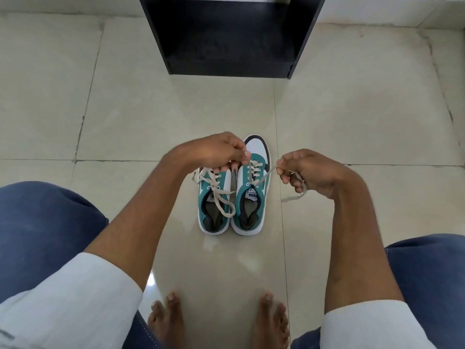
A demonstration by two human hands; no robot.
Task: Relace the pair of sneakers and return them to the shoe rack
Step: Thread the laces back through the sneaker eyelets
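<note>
Head view: bare feet [219, 321] on the tiled floor [352, 117]. Beyond them, two teal sneakers [232, 197] stand side by side. Left hand [214, 151] and right hand [305, 170] each pinch one end of the right shoe's lace [264, 178]; the left hand hides the left shoe's toe. Farther off stands a black shoe rack [229, 36].

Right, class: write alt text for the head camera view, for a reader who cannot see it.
A person's left hand and right hand each pull an end of the cream lace on the right-side teal-and-white sneaker. Its partner, the left-side teal-and-white sneaker, sits beside it on the pale tiled floor, before a black shoe rack.
</note>
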